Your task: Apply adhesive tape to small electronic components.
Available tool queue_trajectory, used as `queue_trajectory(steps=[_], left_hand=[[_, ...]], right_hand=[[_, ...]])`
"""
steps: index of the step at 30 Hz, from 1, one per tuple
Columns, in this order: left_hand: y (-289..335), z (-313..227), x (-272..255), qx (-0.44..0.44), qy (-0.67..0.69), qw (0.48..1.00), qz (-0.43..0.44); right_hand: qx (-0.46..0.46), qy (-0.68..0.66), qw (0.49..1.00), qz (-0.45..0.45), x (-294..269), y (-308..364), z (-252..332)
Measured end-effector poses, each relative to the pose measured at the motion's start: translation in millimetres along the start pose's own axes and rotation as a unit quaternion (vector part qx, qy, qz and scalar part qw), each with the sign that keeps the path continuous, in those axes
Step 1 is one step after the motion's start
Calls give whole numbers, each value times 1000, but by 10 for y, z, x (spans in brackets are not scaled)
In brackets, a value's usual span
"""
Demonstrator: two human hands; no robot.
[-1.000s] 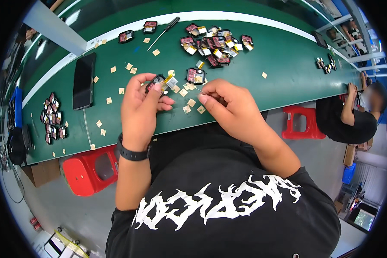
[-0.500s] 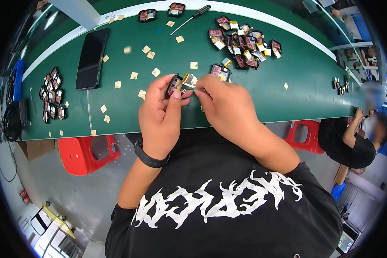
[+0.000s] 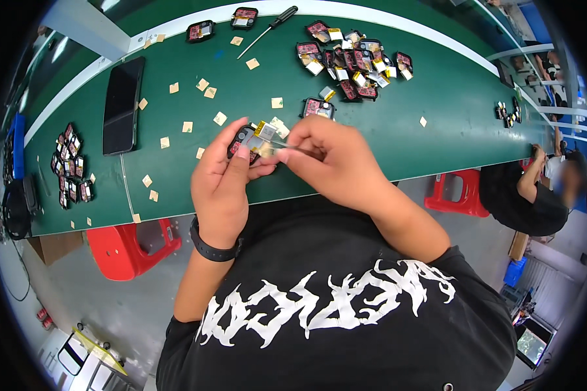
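Observation:
My left hand (image 3: pixel 223 189) is closed around a small black device casing (image 3: pixel 241 138) with a reddish circuit board inside. A silver battery with a yellow end (image 3: pixel 265 130) sticks up from the casing's right side. Pinched in my right hand (image 3: pixel 336 159) is a pair of thin metal tweezers (image 3: pixel 283 144), their tips reaching toward the casing below the battery. A small tan patch (image 3: pixel 266 150) shows by the tips; whether they grip it I cannot tell. Just beyond my right fingers lies another open casing (image 3: pixel 318 109), with a loose battery (image 3: pixel 327 94) beside it.
Several tan squares (image 3: pixel 188 126) lie scattered over the green table (image 3: pixel 398 130). A heap of open casings (image 3: pixel 355 62) sits at the far right, another group (image 3: pixel 70 163) at the left. A black phone (image 3: pixel 122 104) and a screwdriver (image 3: pixel 267 31) lie farther back. Red stools (image 3: pixel 120 251) stand below the edge.
The whole view has shifted, so the table things appear farther left. The tweezers' tips have moved lower against the casing, away from the battery's yellow end. Both hands keep their hold.

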State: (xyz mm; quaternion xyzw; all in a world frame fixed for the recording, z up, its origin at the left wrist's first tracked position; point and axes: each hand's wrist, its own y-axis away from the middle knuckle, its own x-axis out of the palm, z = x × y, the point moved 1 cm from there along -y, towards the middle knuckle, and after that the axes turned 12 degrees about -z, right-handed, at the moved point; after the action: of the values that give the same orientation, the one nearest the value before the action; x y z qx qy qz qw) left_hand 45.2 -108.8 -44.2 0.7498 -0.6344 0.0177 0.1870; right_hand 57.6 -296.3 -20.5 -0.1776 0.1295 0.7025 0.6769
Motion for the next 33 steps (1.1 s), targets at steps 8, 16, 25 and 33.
queue_trajectory(steps=[8, 16, 25, 33], left_hand=[[16, -38, 13, -10, -11, 1000, 5], [1, -23, -32, -10, -7, 1000, 1], [-10, -51, -27, -13, -36, 999, 5], [-3, -13, -16, 4, -45, 999, -9]], right_hand=[[-152, -4, 988, -28, -40, -133, 37], [-275, 143, 950, 43, 19, -147, 35], [-211, 97, 970, 65, 9, -167, 110], [105, -185, 976, 51, 174, -77, 141]])
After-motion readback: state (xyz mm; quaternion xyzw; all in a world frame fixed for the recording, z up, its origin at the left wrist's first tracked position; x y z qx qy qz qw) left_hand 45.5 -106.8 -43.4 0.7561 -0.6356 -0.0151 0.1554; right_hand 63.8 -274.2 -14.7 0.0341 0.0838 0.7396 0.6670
